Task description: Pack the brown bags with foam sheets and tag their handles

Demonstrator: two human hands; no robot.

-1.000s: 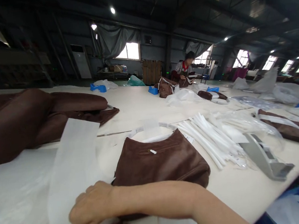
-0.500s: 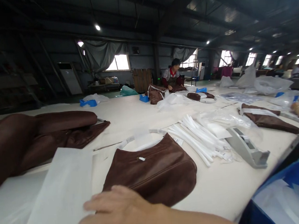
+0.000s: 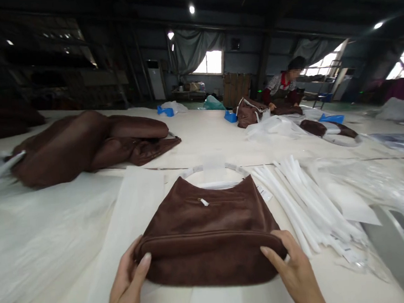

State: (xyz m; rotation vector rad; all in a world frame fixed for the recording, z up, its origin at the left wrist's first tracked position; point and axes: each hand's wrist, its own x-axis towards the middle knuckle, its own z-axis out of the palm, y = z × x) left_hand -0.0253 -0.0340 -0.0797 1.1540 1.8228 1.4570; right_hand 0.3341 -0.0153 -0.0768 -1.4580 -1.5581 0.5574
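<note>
A dark brown handbag lies in front of me on the white table, its bottom edge towards me and its wrapped strap looped at the far side. A zip pull covered in white shows on its upper panel. My left hand grips the bag's near left corner, thumb on top and fingers behind. At the near right corner my right hand holds it the same way. Left of the bag lies a flat white sheet, partly under my left hand.
More brown bags are heaped at the left, by clear plastic sheeting. Right of the bag lie white foam tubes and a grey tape dispenser. A co-worker handles brown bags across the table.
My view has swung left. The hand that reached over the bag's near left side has drawn back, and both hands now hold the near corners. The bag sits squarer to me.
</note>
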